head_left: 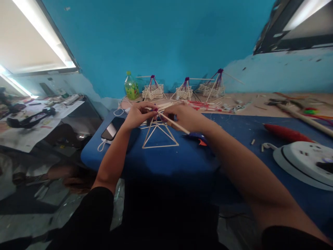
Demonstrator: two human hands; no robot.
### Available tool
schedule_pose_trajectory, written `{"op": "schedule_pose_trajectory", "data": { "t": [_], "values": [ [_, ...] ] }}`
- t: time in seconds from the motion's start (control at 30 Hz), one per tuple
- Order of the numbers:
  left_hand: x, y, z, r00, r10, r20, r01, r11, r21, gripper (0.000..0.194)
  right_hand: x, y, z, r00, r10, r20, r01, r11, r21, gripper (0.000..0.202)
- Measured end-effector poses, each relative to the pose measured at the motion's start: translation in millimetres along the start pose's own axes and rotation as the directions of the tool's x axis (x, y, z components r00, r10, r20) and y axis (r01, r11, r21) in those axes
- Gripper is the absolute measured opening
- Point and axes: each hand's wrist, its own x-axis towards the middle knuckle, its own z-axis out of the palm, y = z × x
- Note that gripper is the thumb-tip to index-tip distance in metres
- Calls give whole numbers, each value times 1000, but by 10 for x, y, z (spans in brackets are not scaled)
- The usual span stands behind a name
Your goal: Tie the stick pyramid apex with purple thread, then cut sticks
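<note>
A frame of thin wooden sticks point(160, 147) stands on the blue table, its triangular base nearest me. My left hand point(140, 114) pinches the top of this frame, where a bit of purple material shows between the fingertips. Close beside it on the right, my right hand point(183, 117) has its fingers curled at the same joint; what they grip is too small to make out. One long stick point(177, 125) slants from the joint down to the right, passing under my right hand. A dark blue tool with an orange part point(202, 141) lies below my right wrist.
Several stick models with purple tops point(183, 92) line the wall beside a green-labelled bottle point(131, 88). A phone point(112, 129) lies left on the blue table point(156, 159). At right are a red pointed object point(286, 132) and a white round device point(309, 161).
</note>
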Motion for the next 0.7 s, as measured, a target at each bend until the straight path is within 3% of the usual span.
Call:
{"op": "schedule_pose_trajectory", "data": {
  "t": [0.1,0.2,0.33,0.4,0.57,0.7],
  "values": [
    [7,-27,-23,995,-67,-72,63,996,-66,28,20,73,24,999,-12,-48,24,968,250,12],
    [20,-67,-35,988,-107,-108,94,988,-123,27,59,137,125,989,105,-103,-40,866,499,17],
    [33,-128,-1,982,-103,-158,80,986,-143,24,112,163,334,955,251,-154,-73,708,702,42],
    [34,-156,39,983,-77,-168,56,991,-123,24,132,165,440,935,287,-207,-44,675,736,45],
    [17,-179,147,967,-48,-249,23,995,-99,23,142,152,627,850,409,-332,-31,669,743,24],
    [-2,-141,198,950,-43,-308,22,997,-74,21,81,69,704,781,358,-512,7,814,581,13]
  ]
}}
